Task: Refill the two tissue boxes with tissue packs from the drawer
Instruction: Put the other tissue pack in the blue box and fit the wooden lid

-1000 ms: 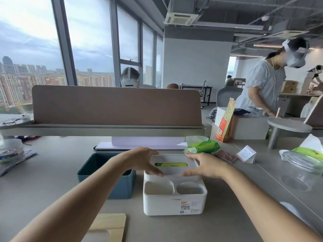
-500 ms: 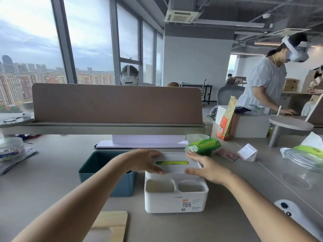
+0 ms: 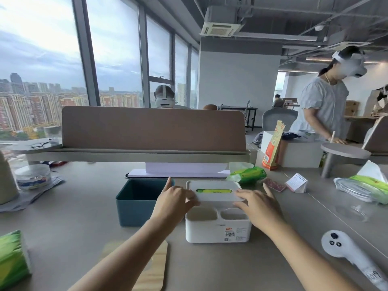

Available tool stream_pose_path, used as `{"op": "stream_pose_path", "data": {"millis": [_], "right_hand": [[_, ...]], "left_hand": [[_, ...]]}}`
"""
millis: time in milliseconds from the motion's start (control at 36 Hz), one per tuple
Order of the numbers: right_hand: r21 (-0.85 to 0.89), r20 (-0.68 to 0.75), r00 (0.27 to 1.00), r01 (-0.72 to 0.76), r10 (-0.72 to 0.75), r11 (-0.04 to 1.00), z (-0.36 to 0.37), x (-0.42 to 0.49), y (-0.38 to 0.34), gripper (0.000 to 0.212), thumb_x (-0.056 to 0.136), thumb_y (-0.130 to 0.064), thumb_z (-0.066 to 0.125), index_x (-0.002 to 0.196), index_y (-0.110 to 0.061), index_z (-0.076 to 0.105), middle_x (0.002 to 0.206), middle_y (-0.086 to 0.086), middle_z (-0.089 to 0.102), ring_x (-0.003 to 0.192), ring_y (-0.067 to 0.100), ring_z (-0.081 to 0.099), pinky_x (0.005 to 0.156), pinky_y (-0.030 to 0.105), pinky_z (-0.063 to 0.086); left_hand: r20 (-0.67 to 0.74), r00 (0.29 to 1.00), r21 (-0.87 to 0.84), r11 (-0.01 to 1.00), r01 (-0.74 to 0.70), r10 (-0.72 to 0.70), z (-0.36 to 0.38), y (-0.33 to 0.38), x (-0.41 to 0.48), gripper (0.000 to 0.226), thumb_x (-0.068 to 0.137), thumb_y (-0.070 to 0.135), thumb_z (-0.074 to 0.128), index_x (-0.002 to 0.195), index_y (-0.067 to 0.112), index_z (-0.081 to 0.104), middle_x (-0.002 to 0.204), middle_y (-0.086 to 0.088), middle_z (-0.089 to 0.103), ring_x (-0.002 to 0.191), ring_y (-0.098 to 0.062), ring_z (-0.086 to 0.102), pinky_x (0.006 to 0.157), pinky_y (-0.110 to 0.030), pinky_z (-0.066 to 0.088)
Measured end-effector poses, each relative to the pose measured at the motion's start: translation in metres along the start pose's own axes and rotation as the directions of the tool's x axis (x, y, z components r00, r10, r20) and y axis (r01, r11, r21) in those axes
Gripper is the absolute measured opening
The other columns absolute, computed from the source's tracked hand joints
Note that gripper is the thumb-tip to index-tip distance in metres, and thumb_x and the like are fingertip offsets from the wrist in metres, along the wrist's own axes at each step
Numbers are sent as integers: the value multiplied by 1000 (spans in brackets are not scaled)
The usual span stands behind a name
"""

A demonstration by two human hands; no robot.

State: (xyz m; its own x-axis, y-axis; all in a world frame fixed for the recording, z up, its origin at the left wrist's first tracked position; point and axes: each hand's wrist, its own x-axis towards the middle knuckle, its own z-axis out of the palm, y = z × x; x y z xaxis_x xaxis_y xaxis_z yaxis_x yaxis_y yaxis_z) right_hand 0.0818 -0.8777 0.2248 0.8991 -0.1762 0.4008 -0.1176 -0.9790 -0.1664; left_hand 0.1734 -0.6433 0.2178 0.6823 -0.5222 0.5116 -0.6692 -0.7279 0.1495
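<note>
A white tissue box (image 3: 218, 229) with two front compartments stands mid-desk. Its white lid (image 3: 214, 191) lies on top, and a green tissue pack shows through the slot. My left hand (image 3: 174, 198) grips the lid's left edge and my right hand (image 3: 255, 201) presses on its right edge. To the left stands a teal tissue box (image 3: 136, 203), open and without a lid. A wooden lid (image 3: 151, 267) lies flat near the front edge. A green tissue pack (image 3: 12, 259) sits at the far left front. An opened green pack (image 3: 246, 174) lies behind the white box.
A white controller (image 3: 344, 248) lies at the right front. A clear lid and another green pack (image 3: 369, 185) sit at the far right. A brown divider (image 3: 153, 129) runs across the back. A round tub (image 3: 33, 176) stands at the left. One person sits behind the divider, another stands at the right.
The view has tilted down, bringing the left green pack and the controller into sight. Both hands have slid outward to the lid's edges.
</note>
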Motion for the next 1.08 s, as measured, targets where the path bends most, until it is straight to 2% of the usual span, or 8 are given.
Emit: {"op": "stream_pose_path", "data": {"millis": [83,167,250,333,500,667,861,1083], "right_hand": [[-40,-18,1000,-3,2,999,-1,-1,-2,44,91,-49,54,131,-31,55,134,-12,58,124,11,52,121,39,10],[-106,-57,998,4,-10,994,-1,-3,-7,31,89,-44,59,117,-32,66,114,-6,71,107,17,60,113,33,25],[-180,-83,997,-16,1,984,-5,-7,-17,15,88,-36,63,92,-25,72,91,-2,73,91,19,60,97,28,35],[-242,-56,998,-28,15,970,-18,-7,-29,11,89,-27,60,87,-25,71,92,-1,71,94,20,59,89,28,38],[-47,-55,989,134,-136,990,-31,1,-76,31,84,-30,68,114,-26,63,117,-6,66,109,17,57,91,30,42],[122,-94,942,332,-322,935,-18,5,-168,32,85,-36,66,116,-28,62,115,-9,66,106,17,58,83,30,46],[376,-43,850,501,-525,780,17,-8,-294,37,82,-35,71,117,-24,63,119,-7,66,110,14,59,92,30,49],[509,92,752,528,-653,680,54,-30,-391,47,81,-41,70,124,-29,56,126,-4,63,113,19,59,95,35,48]], "left_hand": [[6,1000,16,1000,26,-26,3,4,-1,30,87,53,57,97,29,72,94,9,75,92,-14,63,114,-38,26],[-20,999,24,998,49,-49,3,9,-5,27,88,49,59,99,27,69,95,8,75,94,-17,63,109,-35,32],[18,997,55,996,76,-77,-1,11,-8,28,88,46,60,106,25,62,97,5,73,98,-19,60,105,-32,33],[55,994,30,995,93,-94,-13,13,-13,28,88,39,62,113,28,58,104,6,72,106,-19,59,113,-37,27],[-42,986,-45,986,159,-160,-55,-6,-49,38,90,45,58,125,34,54,120,6,69,109,-18,62,92,-35,51],[-155,939,-1,951,310,-307,-108,-56,-113,31,91,44,57,120,36,60,118,12,69,104,-11,63,89,-30,52],[-244,810,64,825,562,-533,-167,-129,-197,29,86,44,63,114,34,65,110,14,71,102,-13,61,86,-31,50],[-313,668,56,689,723,-675,-191,-178,-271,33,81,38,71,113,30,66,111,5,71,105,-21,59,84,-35,50]]}}
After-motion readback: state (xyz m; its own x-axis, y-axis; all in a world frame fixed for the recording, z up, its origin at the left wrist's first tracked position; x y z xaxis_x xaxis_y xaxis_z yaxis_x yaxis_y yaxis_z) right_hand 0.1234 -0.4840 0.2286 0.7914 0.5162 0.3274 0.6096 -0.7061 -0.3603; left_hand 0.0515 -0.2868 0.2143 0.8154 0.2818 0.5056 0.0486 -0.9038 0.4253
